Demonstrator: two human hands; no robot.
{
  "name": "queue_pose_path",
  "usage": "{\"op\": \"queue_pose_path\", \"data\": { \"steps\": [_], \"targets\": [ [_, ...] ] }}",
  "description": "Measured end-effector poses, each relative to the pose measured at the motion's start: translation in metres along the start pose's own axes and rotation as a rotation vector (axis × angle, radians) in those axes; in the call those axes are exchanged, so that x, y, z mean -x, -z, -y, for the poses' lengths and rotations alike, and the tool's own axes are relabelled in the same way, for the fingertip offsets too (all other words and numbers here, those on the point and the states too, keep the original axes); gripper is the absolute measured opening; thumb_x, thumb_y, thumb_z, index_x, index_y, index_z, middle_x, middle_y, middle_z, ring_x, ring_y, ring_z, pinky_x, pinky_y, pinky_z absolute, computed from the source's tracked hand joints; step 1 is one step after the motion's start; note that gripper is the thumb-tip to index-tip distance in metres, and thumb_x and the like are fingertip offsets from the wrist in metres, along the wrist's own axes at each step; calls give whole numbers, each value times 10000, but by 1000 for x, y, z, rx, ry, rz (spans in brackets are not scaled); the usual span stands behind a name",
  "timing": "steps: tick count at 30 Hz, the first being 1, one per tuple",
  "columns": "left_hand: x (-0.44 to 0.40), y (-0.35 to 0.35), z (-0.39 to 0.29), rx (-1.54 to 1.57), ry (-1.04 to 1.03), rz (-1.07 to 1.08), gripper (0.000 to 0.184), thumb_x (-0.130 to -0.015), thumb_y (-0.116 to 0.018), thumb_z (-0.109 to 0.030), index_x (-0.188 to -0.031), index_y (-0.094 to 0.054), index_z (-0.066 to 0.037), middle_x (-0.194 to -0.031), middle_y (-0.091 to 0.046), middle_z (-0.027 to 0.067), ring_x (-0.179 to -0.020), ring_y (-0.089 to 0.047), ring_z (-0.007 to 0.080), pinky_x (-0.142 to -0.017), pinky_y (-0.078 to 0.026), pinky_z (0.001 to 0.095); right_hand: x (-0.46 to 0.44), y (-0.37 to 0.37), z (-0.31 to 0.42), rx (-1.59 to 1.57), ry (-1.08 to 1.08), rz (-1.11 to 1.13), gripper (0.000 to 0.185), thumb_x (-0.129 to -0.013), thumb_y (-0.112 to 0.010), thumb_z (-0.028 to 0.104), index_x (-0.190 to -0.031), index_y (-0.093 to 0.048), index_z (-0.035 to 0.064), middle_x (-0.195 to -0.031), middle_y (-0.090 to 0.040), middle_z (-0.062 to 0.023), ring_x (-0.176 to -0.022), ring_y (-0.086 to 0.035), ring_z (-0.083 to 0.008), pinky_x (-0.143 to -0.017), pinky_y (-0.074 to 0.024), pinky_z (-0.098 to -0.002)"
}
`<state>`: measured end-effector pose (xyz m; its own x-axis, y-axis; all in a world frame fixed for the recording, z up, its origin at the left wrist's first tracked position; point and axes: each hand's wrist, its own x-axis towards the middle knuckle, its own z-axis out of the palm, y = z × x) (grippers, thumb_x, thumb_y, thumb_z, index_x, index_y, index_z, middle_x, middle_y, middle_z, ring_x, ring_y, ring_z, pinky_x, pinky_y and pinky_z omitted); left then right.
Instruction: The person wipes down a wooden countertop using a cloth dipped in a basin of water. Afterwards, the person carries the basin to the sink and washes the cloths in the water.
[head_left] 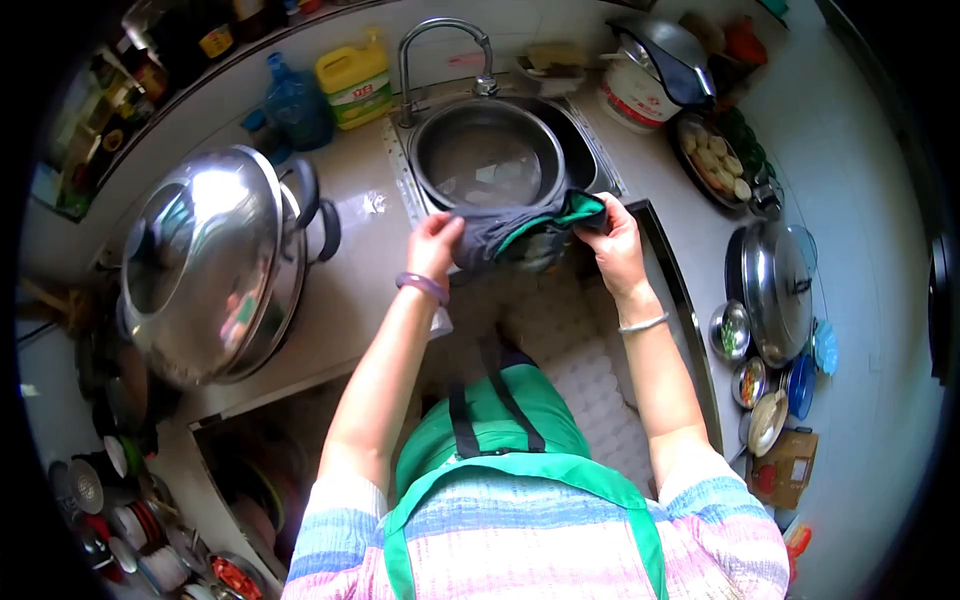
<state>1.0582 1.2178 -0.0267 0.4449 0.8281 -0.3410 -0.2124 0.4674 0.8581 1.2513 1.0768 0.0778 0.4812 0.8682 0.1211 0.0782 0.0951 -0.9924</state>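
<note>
A dark grey cloth item with green edging [515, 232] is stretched between my two hands, just in front of the sink's near edge. My left hand [436, 243], with a purple bangle at the wrist, pinches its left end. At its right end, my right hand [614, 245], with a silver bangle, grips the green-edged part. Beyond the cloth, a large round metal basin [487, 155] sits in the sink [590, 150] under the curved faucet [447, 27]. Water seems to be in the basin.
A big lidded steel pot [205, 260] stands on the left counter. Behind are a blue bottle [298, 108] and a yellow jug [355, 85]. On the right are a white bucket [635, 98], a plate of pale food pieces [712, 160], a lidded pan [778, 290] and small bowls [730, 330].
</note>
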Motion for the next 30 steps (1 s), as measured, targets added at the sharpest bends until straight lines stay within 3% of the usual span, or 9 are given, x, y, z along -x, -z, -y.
{"op": "queue_pose_path", "data": {
  "steps": [5, 9, 11, 13, 16, 19, 23, 25, 30],
  "targets": [
    [-123, -32, -15, -18, -163, -87, 207, -858, -653, -87, -1045, -632, -1, -910, -655, 21, -831, -584, 100, -767, -465, 233, -125, 34, -90, 316, 275, 183, 236, -631, -458, -171, -760, -557, 2, -855, -641, -106, -855, -621, -229, -806, -472, -281],
    [-181, -62, -12, -259, -72, 23, 201, -852, -656, -84, -1032, -646, 5, -913, -651, 10, -831, -573, 88, -754, -457, 227, -194, 45, -141, 514, 160, 401, 426, -643, -518, -96, -1028, -628, 47, -1054, -621, -138, -1019, -591, -323, -896, -475, -356],
    [-206, -70, -13, -572, -82, 197, 209, -815, -679, -89, -1005, -669, -3, -871, -673, 33, -775, -593, 101, -704, -476, 246, -229, 35, -132, 482, 305, 403, 622, -668, -620, -23, -1271, -496, 66, -1269, -520, -148, -1204, -487, -319, -1027, -396, -364],
    [-214, -87, -28, -827, -86, 298, 215, -835, -663, -63, -1038, -647, 8, -919, -660, 29, -817, -579, 90, -751, -475, 237, -262, 24, -130, 397, 419, 527, 558, -679, -648, 16, -1224, -541, 73, -1180, -572, -148, -1127, -532, -322, -972, -432, -375],
    [-220, -95, -53, -806, -102, 347, 265, -779, -718, -83, -1024, -651, -9, -877, -669, 57, -796, -595, 109, -742, -484, 252, -300, 23, -150, 594, 281, 808, 364, -695, -655, 87, -1058, -637, 99, -981, -631, -115, -942, -578, -312, -827, -475, -394],
    [-223, -84, -83, -1278, -65, 247, 336, -669, -777, -162, -962, -667, -38, -883, -686, 134, -829, -661, 272, -754, -513, 346, -317, 26, -144, 473, 208, 828, 259, -712, -653, 132, -968, -667, 93, -897, -643, -127, -846, -608, -311, -746, -492, -379],
    [-216, -77, -110, -1248, -130, 174, 300, -675, -758, -147, -947, -676, -50, -880, -679, 144, -835, -656, 286, -759, -509, 357, -326, 33, -125, 439, 63, 795, 237, -719, -690, 120, -939, -660, 37, -863, -651, -123, -790, -628, -268, -718, -492, -331],
    [-214, -69, -118, -1184, -247, 120, 252, -683, -745, -122, -910, -673, -38, -878, -664, 136, -850, -642, 286, -756, -501, 350, -338, 38, -107, 416, 167, 813, 226, -728, -698, 78, -935, -648, 4, -821, -618, -61, -762, -586, -158, -704, -471, -271],
    [-201, -76, -162, -1002, -629, 24, 183, -690, -721, -26, -863, -661, -26, -786, -598, 89, -737, -591, 222, -661, -468, 296, -363, 45, -48, 425, 362, 741, 186, -736, -691, 45, -912, -644, 8, -798, -556, -52, -754, -547, -164, -694, -439, -271]
  ]
}}
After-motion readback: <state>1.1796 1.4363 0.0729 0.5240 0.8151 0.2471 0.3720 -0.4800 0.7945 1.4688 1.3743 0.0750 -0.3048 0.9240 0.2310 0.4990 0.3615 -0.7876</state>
